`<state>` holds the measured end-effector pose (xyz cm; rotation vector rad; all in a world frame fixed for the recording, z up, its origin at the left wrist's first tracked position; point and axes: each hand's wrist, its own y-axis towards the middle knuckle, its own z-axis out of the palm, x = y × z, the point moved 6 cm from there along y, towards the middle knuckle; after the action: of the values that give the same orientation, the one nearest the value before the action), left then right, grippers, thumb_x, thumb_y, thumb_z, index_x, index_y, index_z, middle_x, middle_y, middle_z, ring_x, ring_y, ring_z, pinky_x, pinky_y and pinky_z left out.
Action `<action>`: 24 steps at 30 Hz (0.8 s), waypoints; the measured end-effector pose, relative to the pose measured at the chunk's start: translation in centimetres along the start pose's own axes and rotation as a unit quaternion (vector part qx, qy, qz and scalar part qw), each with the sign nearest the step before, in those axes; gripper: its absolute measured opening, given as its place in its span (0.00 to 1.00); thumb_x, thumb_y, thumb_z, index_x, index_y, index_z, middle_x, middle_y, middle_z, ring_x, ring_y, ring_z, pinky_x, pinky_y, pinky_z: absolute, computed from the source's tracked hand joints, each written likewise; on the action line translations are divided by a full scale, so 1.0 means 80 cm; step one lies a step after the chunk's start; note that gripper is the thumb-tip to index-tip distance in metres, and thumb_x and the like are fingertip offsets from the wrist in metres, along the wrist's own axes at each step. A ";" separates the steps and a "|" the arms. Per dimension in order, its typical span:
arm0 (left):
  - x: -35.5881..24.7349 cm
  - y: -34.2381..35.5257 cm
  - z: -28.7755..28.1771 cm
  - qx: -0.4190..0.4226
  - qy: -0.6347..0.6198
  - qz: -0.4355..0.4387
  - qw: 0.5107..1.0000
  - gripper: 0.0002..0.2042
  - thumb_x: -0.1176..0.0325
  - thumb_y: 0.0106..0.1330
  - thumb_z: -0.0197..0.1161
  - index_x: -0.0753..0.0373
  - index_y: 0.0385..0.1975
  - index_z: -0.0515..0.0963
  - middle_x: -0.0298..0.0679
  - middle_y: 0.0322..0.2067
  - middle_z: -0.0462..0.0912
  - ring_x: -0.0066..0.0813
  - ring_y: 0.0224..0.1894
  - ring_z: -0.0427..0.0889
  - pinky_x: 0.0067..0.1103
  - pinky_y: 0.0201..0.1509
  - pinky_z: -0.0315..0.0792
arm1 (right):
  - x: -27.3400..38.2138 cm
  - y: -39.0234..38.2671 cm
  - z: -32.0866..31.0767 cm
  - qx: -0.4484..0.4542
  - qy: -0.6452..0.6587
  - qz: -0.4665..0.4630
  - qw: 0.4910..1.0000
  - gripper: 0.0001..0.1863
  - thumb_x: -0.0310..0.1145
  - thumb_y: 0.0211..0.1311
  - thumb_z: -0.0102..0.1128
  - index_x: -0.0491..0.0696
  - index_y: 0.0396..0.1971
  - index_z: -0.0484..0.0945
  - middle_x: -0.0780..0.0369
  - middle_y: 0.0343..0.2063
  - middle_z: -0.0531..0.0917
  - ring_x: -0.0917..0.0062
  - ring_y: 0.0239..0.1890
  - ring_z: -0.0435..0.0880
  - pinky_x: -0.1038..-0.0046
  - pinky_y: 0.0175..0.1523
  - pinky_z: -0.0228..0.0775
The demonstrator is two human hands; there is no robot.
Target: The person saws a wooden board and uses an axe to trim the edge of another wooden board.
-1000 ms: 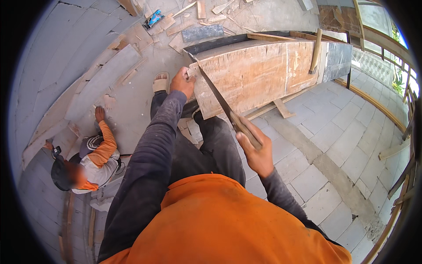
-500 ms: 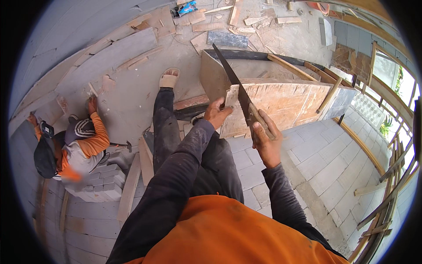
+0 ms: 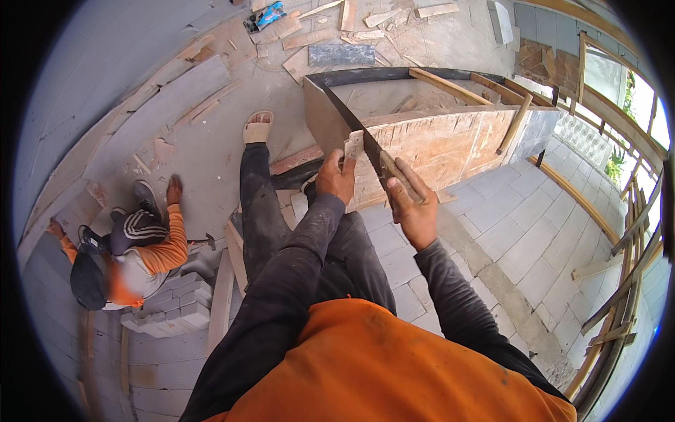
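Note:
My right hand [image 3: 413, 209] is closed round the wooden handle [image 3: 388, 166] of a handsaw, its forefinger stretched along the grip. The saw's long dark blade [image 3: 344, 114] slants up and left. A small pale piece of wood [image 3: 354, 145] stands against the blade's left side, gripped at its lower end by my left hand [image 3: 336, 176]. Whether the teeth are in the wood I cannot tell. Just beyond both hands lies a long wooden box frame [image 3: 436, 151] with a plywood side. The blade passes over its near left corner.
At left a co-worker in orange sleeves [image 3: 167, 250] crouches beside stacked grey blocks [image 3: 172, 302] and a hammer [image 3: 204, 242]. Wood scraps and a blue tool [image 3: 266, 15] lie at the far side. Timber poles [image 3: 619, 302] line the right; grey blocks pave the floor [image 3: 520, 232].
The saw has moved and its blade now leans further left. The whole view has shifted a little. The co-worker's right arm and body have moved slightly, and a shoe now shows.

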<state>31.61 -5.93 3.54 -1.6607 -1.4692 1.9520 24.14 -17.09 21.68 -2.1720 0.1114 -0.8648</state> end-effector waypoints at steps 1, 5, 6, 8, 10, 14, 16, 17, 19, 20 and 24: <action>-0.005 0.002 -0.006 0.009 0.019 0.003 1.000 0.19 0.55 0.74 0.64 0.65 0.51 0.79 0.58 0.47 0.86 0.58 0.52 0.85 0.42 0.55 0.77 | -0.009 -0.005 0.003 -0.004 0.010 -0.008 1.000 0.27 0.37 0.74 0.67 0.39 0.67 0.76 0.55 0.48 0.87 0.77 0.45 0.83 0.77 0.51 0.73; -0.006 0.017 -0.012 0.003 0.074 0.041 0.996 0.17 0.56 0.73 0.63 0.63 0.51 0.78 0.57 0.44 0.87 0.58 0.50 0.86 0.43 0.54 0.77 | -0.049 -0.019 0.007 -0.022 0.035 -0.045 0.998 0.26 0.36 0.75 0.66 0.39 0.67 0.76 0.51 0.61 0.84 0.71 0.63 0.81 0.71 0.68 0.70; -0.005 0.018 -0.009 -0.003 0.084 0.045 0.995 0.17 0.56 0.73 0.63 0.63 0.51 0.78 0.56 0.44 0.87 0.58 0.50 0.86 0.43 0.54 0.77 | -0.059 -0.022 0.006 -0.028 0.038 -0.058 0.997 0.26 0.36 0.75 0.65 0.40 0.67 0.76 0.50 0.61 0.84 0.70 0.64 0.81 0.71 0.68 0.70; -0.011 0.015 -0.007 -0.022 0.106 0.043 0.993 0.15 0.59 0.73 0.64 0.64 0.49 0.79 0.56 0.43 0.87 0.58 0.49 0.86 0.43 0.54 0.77 | -0.070 -0.030 0.006 -0.034 0.032 -0.089 0.995 0.26 0.37 0.75 0.65 0.40 0.67 0.76 0.50 0.61 0.83 0.70 0.64 0.81 0.70 0.68 0.70; -0.014 0.019 -0.002 -0.013 0.101 0.050 0.994 0.15 0.59 0.72 0.65 0.65 0.48 0.79 0.56 0.43 0.87 0.57 0.49 0.86 0.42 0.54 0.77 | -0.059 -0.033 -0.003 -0.013 0.060 -0.095 0.994 0.26 0.37 0.75 0.65 0.41 0.68 0.76 0.50 0.61 0.84 0.69 0.63 0.82 0.70 0.68 0.70; 0.028 0.039 -0.007 -0.037 0.072 0.015 0.997 0.15 0.60 0.72 0.66 0.66 0.49 0.81 0.55 0.42 0.88 0.53 0.47 0.87 0.37 0.53 0.77 | -0.026 -0.111 -0.084 0.053 0.004 -0.042 0.998 0.26 0.35 0.75 0.65 0.41 0.68 0.75 0.52 0.60 0.85 0.71 0.61 0.83 0.72 0.66 0.71; 0.037 0.041 -0.002 -0.027 0.010 0.030 0.999 0.15 0.61 0.73 0.66 0.66 0.49 0.81 0.52 0.41 0.88 0.50 0.46 0.88 0.35 0.52 0.77 | -0.030 -0.163 -0.109 0.039 0.049 0.001 0.998 0.26 0.35 0.75 0.66 0.40 0.68 0.75 0.53 0.59 0.85 0.73 0.60 0.83 0.73 0.66 0.71; 0.039 0.043 -0.001 -0.023 -0.022 0.038 0.999 0.15 0.61 0.73 0.66 0.66 0.49 0.81 0.51 0.41 0.88 0.48 0.45 0.88 0.35 0.52 0.77 | -0.031 -0.178 -0.112 0.032 0.079 0.020 0.996 0.26 0.35 0.74 0.66 0.40 0.67 0.75 0.53 0.59 0.85 0.73 0.60 0.83 0.73 0.65 0.71; 0.041 0.048 0.000 -0.026 0.016 0.080 0.996 0.15 0.62 0.73 0.66 0.67 0.49 0.81 0.49 0.41 0.89 0.44 0.45 0.88 0.33 0.52 0.77 | -0.038 -0.171 -0.103 0.024 0.107 0.023 0.994 0.26 0.34 0.74 0.66 0.39 0.67 0.75 0.52 0.59 0.85 0.74 0.60 0.83 0.73 0.65 0.71; 0.038 0.049 0.000 -0.029 0.035 0.100 0.994 0.14 0.62 0.73 0.66 0.67 0.50 0.81 0.48 0.41 0.89 0.42 0.44 0.88 0.33 0.52 0.77 | -0.042 -0.144 -0.088 0.022 0.105 0.007 0.994 0.26 0.34 0.74 0.66 0.39 0.67 0.75 0.51 0.59 0.85 0.73 0.60 0.83 0.73 0.66 0.71; 0.013 0.032 0.008 -0.029 0.010 0.062 0.998 0.13 0.63 0.73 0.65 0.66 0.49 0.82 0.44 0.38 0.90 0.34 0.40 0.88 0.31 0.48 0.78 | -0.064 -0.065 -0.038 0.012 0.079 -0.070 0.994 0.26 0.33 0.74 0.66 0.39 0.67 0.75 0.50 0.60 0.84 0.71 0.62 0.83 0.71 0.67 0.70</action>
<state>31.79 -6.81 0.86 -1.8327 -1.4615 1.9661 17.39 -13.70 23.93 -2.1053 0.0272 -1.1132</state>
